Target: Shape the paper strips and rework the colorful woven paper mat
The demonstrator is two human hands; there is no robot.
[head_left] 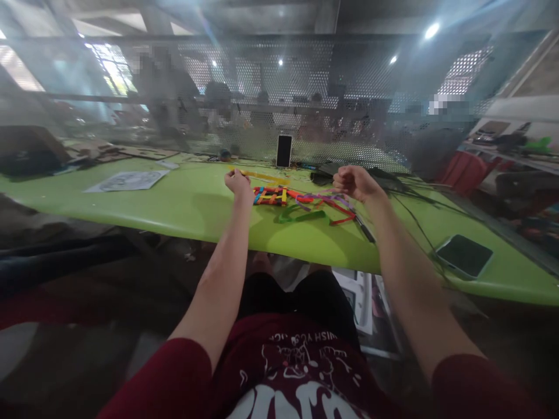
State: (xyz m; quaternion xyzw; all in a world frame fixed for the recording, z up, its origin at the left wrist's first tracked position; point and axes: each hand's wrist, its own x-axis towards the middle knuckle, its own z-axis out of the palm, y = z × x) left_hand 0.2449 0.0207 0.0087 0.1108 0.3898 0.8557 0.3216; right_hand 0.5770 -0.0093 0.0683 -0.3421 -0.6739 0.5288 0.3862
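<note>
My left hand (238, 181) is closed in a pinch at the end of a thin yellow strip (266, 176), which stretches to the right above the table. Just beside that hand lies a small woven piece (271, 196) of multicoloured strips, yellow, red, orange and blue among them. From its right side spread loose ends: a green strip (305, 217), a red strip (343, 210) and a purple strip (325, 197). My right hand (356, 181) is curled up, raised to the right of the strips; anything inside its fingers is hidden.
A dark pen (364, 228) lies below my right hand. Flat on the green table (196, 212) are a printed sheet (126, 180) at left and a dark-screened device (465, 256) at right. A phone (283, 151) stands against the mesh screen (244, 125). Cables (410, 192) run along the right.
</note>
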